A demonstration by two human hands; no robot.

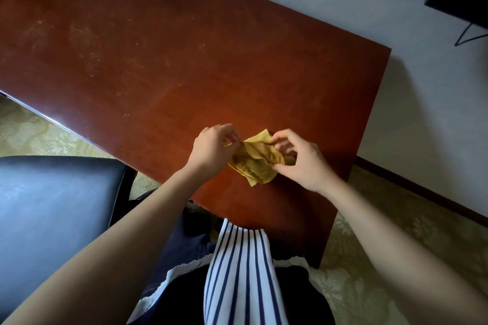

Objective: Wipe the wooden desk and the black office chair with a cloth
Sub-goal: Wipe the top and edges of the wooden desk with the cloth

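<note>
Above the wooden desk (184, 60): both hands pinch the yellow cloth (254, 163).
Left hand (211, 149) and right hand (301, 163) grip opposite edges near the desk's corner (black office chair (52, 206) beside); a loosely bunched cloth could wipe unevenly.

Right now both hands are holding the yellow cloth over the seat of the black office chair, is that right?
Not quite. The head view shows the left hand and right hand pinching the yellow cloth over the wooden desk, near its end, not over the black office chair, which stands apart to the left.
</note>
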